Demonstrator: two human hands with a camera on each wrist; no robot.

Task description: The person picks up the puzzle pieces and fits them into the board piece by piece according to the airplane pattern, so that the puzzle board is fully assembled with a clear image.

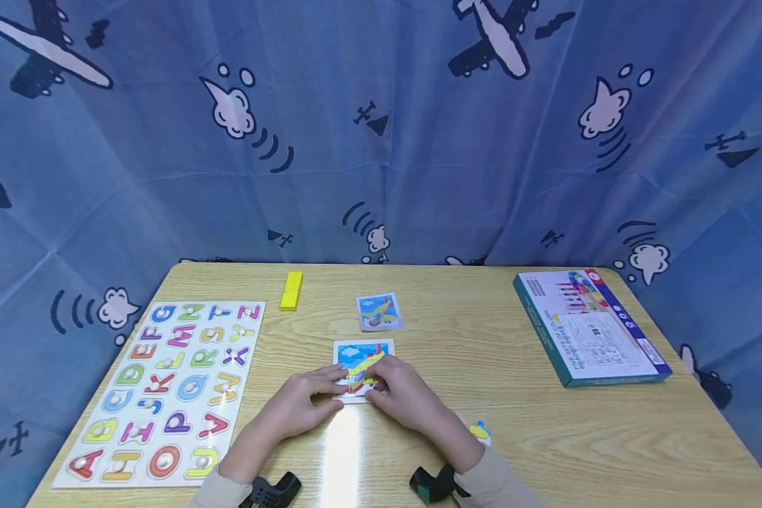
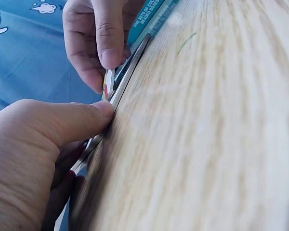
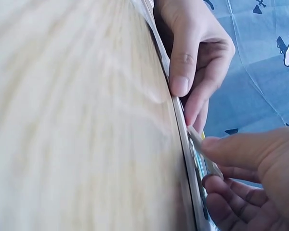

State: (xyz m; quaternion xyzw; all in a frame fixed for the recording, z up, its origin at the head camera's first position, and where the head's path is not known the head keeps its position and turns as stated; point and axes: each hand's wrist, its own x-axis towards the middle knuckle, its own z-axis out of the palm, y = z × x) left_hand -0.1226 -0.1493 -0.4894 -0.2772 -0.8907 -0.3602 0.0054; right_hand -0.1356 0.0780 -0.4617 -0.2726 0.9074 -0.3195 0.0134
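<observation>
A small airplane picture puzzle (image 1: pixel 389 346) lies flat on the table between both hands. My right hand (image 1: pixel 409 395) pinches a thin puzzle piece (image 3: pixel 196 139) with thumb and fingertips, tilted just over the picture; its yellow printed face shows in the head view. My left hand (image 1: pixel 301 402) rests at the puzzle's left side, fingers reaching over the picture and thumb (image 2: pixel 94 115) against its near edge. The fingertips of both hands are close together, and they cover part of the picture. Behind the puzzle lies a card (image 1: pixel 379 312) with a yellow airplane.
At left lies a white alphabet board (image 1: pixel 184 402) with knobbed letters. A yellow block (image 1: pixel 291 291) sits behind it. A teal-sided box (image 1: pixel 593 328) lies at back right. Near the right forearm is a small colored piece (image 1: pixel 481 432), partly hidden. A blue curtain (image 1: pixel 381 176) hangs behind the table.
</observation>
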